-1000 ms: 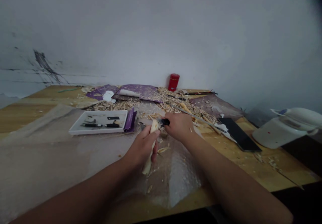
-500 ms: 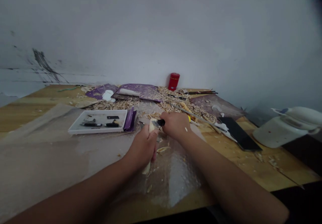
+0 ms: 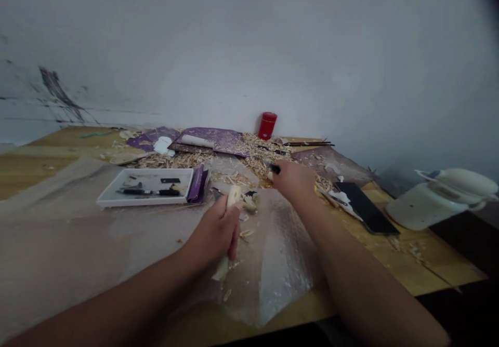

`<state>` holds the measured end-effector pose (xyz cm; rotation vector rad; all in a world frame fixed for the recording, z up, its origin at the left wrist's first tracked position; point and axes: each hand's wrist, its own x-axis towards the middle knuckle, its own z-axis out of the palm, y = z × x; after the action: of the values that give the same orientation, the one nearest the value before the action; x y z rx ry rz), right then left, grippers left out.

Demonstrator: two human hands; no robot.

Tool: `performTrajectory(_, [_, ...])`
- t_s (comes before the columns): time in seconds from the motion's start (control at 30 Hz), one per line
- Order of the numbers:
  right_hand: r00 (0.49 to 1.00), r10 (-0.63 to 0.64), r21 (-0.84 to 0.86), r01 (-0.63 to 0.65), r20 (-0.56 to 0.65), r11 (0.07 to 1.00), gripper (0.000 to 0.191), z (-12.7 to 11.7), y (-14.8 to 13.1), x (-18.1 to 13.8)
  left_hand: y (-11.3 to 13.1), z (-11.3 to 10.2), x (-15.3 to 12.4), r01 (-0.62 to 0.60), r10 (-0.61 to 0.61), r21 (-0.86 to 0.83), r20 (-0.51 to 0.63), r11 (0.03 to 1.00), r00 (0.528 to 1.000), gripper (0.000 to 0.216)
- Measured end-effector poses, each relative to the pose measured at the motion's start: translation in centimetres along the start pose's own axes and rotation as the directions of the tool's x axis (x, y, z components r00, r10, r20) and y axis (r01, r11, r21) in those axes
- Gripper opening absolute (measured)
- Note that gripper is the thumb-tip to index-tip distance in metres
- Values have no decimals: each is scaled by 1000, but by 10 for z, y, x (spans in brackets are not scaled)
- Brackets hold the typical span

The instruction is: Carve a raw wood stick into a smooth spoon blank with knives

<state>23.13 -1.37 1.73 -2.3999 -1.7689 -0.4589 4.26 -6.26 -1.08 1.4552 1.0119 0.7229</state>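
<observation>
My left hand (image 3: 219,227) is closed round a pale, partly carved piece of wood (image 3: 234,196). Its top end sticks up above the thumb, and the lower end shows beneath the fingers. Ahead and to the right, my right hand (image 3: 295,181) grips a knife (image 3: 275,169) with a black handle that shows yellow at its rear. The blade points away to the left, over the heap of wood shavings (image 3: 257,152), apart from the wood. Under both hands lies a clear plastic sheet (image 3: 288,264) with loose chips on it.
A white tray (image 3: 102,200) with pens stands at the left, a purple box flap (image 3: 198,183) beside it. Against the wall is a red tin (image 3: 267,125). To the right lie a black flat slab (image 3: 366,209) and a white lidded pot (image 3: 417,207).
My right hand has moved the knife off the wood, forward and to the right. My left hand still holds the wood, slightly lower and to the left. The view has shifted a little.
</observation>
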Motion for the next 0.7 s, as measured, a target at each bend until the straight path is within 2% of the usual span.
performTrajectory(0.13, [964,-266,99,266,-22,959,27,-1,-27,-21,-3,-4,10,15,-15,-66,-5,998,1000,22])
performTrajectory(0.23, [931,-364,126,362,-14,923,26,-3,-39,-32,-2,-4,12,9,-10,-68,-26,998,1000,23])
performTrajectory(0.53, [904,-425,128,427,-41,895,26,-2,-42,-38,0,-2,11,35,-34,-108,9,994,999,17])
performTrajectory(0.7, [920,-391,99,392,-34,914,24,-1,-38,-33,7,-1,8,79,-72,-134,56,988,996,18])
